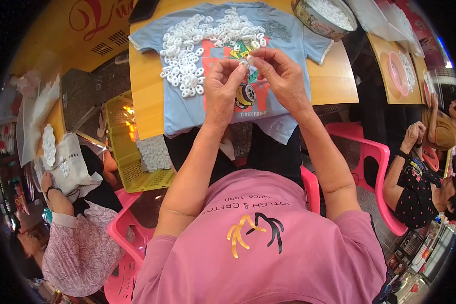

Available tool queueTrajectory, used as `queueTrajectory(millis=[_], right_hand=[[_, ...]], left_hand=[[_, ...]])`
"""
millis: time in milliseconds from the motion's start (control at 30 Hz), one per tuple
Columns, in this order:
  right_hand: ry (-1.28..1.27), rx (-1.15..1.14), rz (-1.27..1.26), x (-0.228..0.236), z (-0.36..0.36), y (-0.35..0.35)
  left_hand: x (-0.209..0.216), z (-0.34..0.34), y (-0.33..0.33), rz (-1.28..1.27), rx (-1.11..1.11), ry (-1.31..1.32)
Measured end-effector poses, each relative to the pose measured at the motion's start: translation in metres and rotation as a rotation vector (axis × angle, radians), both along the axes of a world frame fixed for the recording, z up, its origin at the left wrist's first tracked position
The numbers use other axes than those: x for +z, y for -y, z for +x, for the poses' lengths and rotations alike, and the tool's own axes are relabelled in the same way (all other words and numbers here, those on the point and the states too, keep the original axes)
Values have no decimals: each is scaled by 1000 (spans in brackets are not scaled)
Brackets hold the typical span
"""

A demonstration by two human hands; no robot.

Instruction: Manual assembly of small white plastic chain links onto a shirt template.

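Over a light-blue T-shirt (182, 114) spread on the table, my two hands meet with fingertips almost touching. My left hand (223, 91) is closed in a pinch on a small white piece (244, 64), largely covered by the fingers. Thumb and forefinger of my right hand (283, 83) pinch another bit of white (251, 59) right beside it; whether the two are joined I cannot tell. Beyond and to the left of my hands, many loose white oval pieces (187, 34), each with two holes, lie heaped on the shirt.
A round tin (316, 23) holding more white pieces stands at the table's far right. The wooden table (147, 109) shows around the shirt. Left of my legs are a yellow plastic crate (117, 147) and a bag of white pieces (154, 153). Seated people and pink chairs (370, 152) flank me.
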State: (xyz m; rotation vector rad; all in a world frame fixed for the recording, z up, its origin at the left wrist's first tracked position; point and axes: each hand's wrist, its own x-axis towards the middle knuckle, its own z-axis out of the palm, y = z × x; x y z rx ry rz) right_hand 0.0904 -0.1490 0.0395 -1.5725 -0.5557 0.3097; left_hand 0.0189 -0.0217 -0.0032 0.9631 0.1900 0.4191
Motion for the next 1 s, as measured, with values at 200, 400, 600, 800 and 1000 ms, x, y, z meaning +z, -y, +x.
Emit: queueTrajectory(millis=[200,400,600,800,1000], right_hand=[[182,-38,-48,-9,0,-5],[149,-37,-28,-16,-4,-8],[51,-34,39,-17,-5,-10],[94,38,26,-15,3,-6],[257,63,10,-21,5,-7]], left_hand=[[0,1,-2,12,13,6],[2,-1,-1,-10,38,-25],[6,-1,-2,-174,23,15],[1,-1,-4,-151,1,5],[-1,0,-3,-105,14,-10]])
